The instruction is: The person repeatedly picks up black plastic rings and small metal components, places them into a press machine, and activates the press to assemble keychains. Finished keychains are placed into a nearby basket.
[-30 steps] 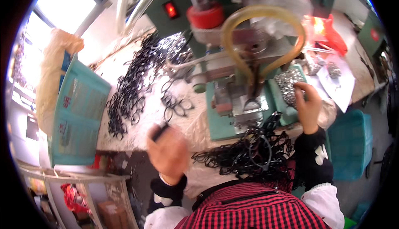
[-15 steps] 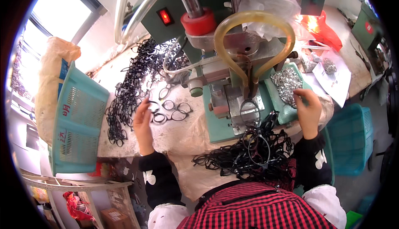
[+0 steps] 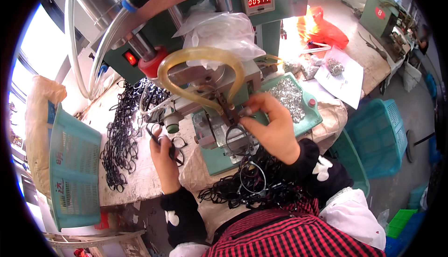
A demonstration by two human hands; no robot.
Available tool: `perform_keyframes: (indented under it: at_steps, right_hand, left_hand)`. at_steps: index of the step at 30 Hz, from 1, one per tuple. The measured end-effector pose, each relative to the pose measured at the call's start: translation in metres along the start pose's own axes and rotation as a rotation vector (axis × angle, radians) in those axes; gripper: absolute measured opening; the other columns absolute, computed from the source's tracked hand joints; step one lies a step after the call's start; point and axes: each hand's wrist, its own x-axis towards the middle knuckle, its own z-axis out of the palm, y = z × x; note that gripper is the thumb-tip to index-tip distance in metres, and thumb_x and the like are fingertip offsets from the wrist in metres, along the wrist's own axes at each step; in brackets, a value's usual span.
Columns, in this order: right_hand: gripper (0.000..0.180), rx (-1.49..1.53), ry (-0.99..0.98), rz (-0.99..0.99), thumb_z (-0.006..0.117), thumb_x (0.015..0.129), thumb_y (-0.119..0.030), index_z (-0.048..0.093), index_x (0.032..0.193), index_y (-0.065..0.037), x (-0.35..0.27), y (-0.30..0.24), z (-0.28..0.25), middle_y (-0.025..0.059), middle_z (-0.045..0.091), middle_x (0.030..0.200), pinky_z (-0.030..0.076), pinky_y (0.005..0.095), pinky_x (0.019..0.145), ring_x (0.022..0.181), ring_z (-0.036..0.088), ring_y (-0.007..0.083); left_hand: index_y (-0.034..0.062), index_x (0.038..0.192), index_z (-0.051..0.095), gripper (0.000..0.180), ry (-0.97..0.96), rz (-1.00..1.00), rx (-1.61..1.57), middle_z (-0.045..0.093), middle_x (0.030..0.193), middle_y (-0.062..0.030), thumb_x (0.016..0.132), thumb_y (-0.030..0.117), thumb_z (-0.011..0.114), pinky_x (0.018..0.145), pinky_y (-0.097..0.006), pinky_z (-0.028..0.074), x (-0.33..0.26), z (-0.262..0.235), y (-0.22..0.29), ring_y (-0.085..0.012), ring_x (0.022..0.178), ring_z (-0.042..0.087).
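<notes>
My left hand [image 3: 164,156] is at the table's edge, left of the press [image 3: 212,128], with its fingers closed on a black loop [image 3: 152,135]. Other thin black loops [image 3: 179,141] lie beside and partly behind it. At the press's work point, my right hand [image 3: 275,128] has thumb and forefinger close together; whatever lies between them is too small to make out. A dark loop [image 3: 237,140] hangs at the tooling just below these fingertips. Below, a heap of black loops [image 3: 233,187] rests in front of me, a greyish loop on top.
A green tray of small silvery metal pieces [image 3: 287,99] stands right of the press. A long pile of black loops [image 3: 119,140] covers the table's left. Teal baskets stand at left [image 3: 77,168] and right [image 3: 378,138]. A yellowish hose [image 3: 200,54] arches over the work point.
My right hand has moved left from the metal pieces to the press's work point. The left hand has closed on a black loop. The whole view has shifted, too.
</notes>
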Motion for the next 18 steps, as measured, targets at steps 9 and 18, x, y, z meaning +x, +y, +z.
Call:
perform_keyframes:
  at_steps: [9,18]
  right_hand:
    - [0.050,0.413,0.006,0.262,0.075,0.081,0.003,0.056,0.126,0.001,-0.002,-0.010,0.023,0.0033,0.068,0.091,0.048,0.0255,0.088,0.091,0.062,0.0104]
    - [0.045,-0.033,-0.213,0.043,0.071,0.084,-0.005,0.063,0.128,-0.001,-0.018,-0.024,-0.024,0.0162,0.070,0.120,0.049,0.0393,0.102,0.117,0.066,0.0284]
  left_hand:
    - [0.0075,0.099,0.041,0.046,-0.353,0.663,-0.124,0.067,0.108,-0.0276,0.112,0.050,0.028,0.071,-0.036,0.057,-0.061,0.081,0.114,-0.0320,0.083,0.067]
    - [0.0043,0.103,0.044,0.037,-0.709,0.043,-0.082,0.066,0.073,-0.0222,0.110,0.039,0.032,0.056,-0.030,0.051,-0.104,0.106,0.118,-0.0256,0.060,0.062]
